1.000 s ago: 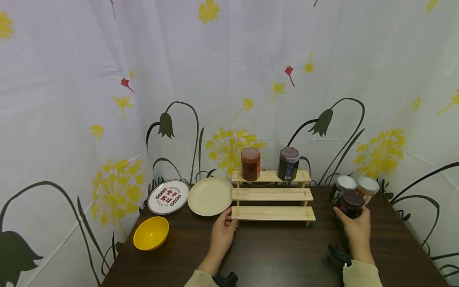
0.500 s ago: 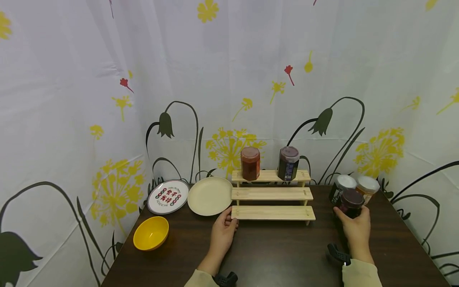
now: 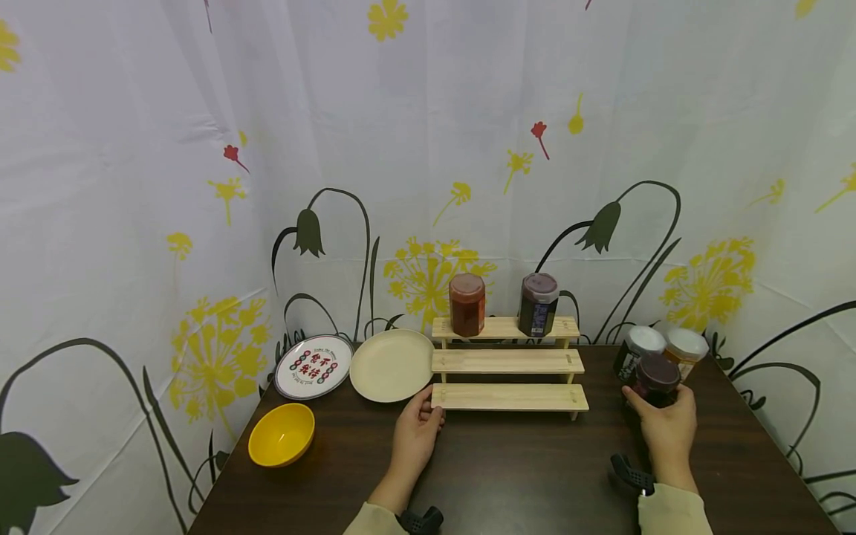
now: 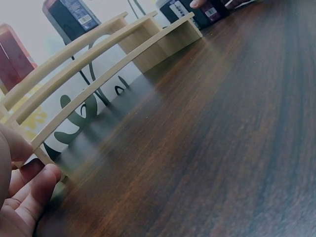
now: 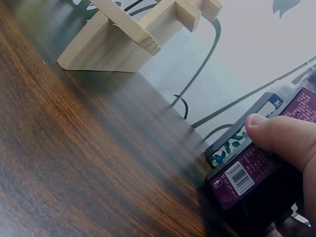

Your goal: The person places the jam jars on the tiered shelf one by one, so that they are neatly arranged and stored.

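Observation:
My right hand (image 3: 669, 431) grips a dark jam jar (image 3: 656, 374) with a purple lid, standing on the table at the right. In the right wrist view the thumb lies across the purple label of this jar (image 5: 247, 177). My left hand (image 3: 416, 431) holds the left end of a three-tier wooden shelf rack (image 3: 508, 397), its fingertips at the lowest tier. The left wrist view has the fingers (image 4: 44, 182) around the rack's near leg. On the top tier stand a red jar (image 3: 467, 306) and a dark jar with a purplish lid (image 3: 538, 306).
Two white-lidded jars, one dark (image 3: 628, 360) and one orange-labelled (image 3: 687, 349), stand behind the gripped jar. To the left are a cream plate (image 3: 391, 365), a white plate with red lettering (image 3: 314, 368) and a yellow bowl (image 3: 281, 436). A patterned curtain (image 3: 428, 148) hangs behind the table.
Almost nothing differs. The fingers of my right hand have shifted very slightly on the jar; the left hand and the rack stay where they were.

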Available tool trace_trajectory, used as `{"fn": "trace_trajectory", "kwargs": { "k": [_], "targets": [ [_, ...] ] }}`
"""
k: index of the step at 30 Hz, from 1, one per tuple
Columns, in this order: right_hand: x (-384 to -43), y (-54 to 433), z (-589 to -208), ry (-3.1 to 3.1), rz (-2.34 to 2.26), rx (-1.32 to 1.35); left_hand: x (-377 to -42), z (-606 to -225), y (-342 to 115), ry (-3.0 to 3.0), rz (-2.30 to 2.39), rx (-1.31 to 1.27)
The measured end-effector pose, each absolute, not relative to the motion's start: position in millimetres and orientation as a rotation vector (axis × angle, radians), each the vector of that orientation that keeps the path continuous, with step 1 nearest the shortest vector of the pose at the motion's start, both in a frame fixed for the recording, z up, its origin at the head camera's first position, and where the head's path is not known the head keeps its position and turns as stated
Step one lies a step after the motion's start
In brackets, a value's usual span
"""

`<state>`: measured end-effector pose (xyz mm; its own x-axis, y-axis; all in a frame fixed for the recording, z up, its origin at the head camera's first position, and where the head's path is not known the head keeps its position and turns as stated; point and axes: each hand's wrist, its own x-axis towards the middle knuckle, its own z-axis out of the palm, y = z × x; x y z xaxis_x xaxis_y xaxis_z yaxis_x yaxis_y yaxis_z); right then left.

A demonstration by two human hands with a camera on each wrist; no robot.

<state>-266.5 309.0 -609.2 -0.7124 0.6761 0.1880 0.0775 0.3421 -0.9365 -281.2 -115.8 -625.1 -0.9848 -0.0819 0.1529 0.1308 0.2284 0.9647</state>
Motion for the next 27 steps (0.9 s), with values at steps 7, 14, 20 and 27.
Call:
{"fn": "trace_trajectory", "kwargs": {
  "k": [7, 14, 20, 27],
  "targets": [
    [-267, 306, -609, -2.024, 1.328, -0.639, -280, -624, -116, -2.334, -1.836, -0.045],
    [-267, 303, -604, -1.978, 1.320, -0.626, -280, -625, -116, -2.319, -1.874, -0.046],
    [-268, 299, -598, -1.931, 1.267, -0.601, -281, -625, -116, -2.299, -1.891, -0.052],
    [-270, 295, -594, -1.797, 1.234, -0.550, -281, -625, -116, -2.299, -1.893, -0.048]
  ]
}}
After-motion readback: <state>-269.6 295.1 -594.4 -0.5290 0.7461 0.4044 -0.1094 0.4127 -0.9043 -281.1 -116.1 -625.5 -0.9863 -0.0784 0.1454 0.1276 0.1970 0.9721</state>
